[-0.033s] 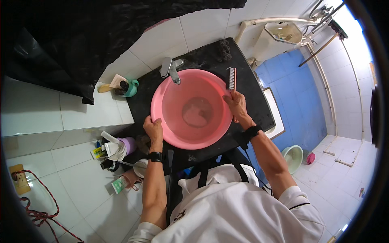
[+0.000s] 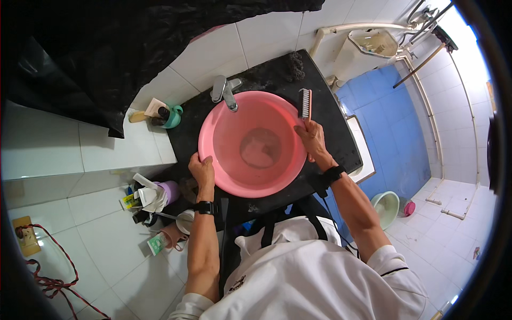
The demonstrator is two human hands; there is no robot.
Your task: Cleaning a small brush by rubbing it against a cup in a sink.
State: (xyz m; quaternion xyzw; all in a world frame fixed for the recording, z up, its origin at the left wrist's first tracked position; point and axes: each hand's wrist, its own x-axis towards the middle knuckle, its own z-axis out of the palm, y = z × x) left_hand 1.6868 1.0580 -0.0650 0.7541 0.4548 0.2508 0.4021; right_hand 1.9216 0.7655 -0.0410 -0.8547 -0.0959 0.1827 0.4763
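A round pink plastic basin [image 2: 232, 178] rests on a black countertop [image 2: 335, 128], under the chrome faucet [image 2: 228, 96]. Some water lies in it, and a dark round shape shows through its bottom. At its left rim my left hand [image 2: 202, 169] is closed, thumb over the edge and fingers outside. On the right side my right hand [image 2: 313, 140] is closed around the handle of a pink scrubbing brush [image 2: 305, 104], its pale bristles beyond the fingers. The thumb of this hand touches the basin's rim; part of the handle is hidden under the fingers.
A dark scouring pad [image 2: 295, 66] lies at the counter's back corner. Left of the basin, a green cup [image 2: 174, 117] stands on a tiled ledge; below it are a purple container [image 2: 169, 192] and a pink mug [image 2: 174, 234]. Black plastic sheeting [image 2: 80, 58] hangs at upper left.
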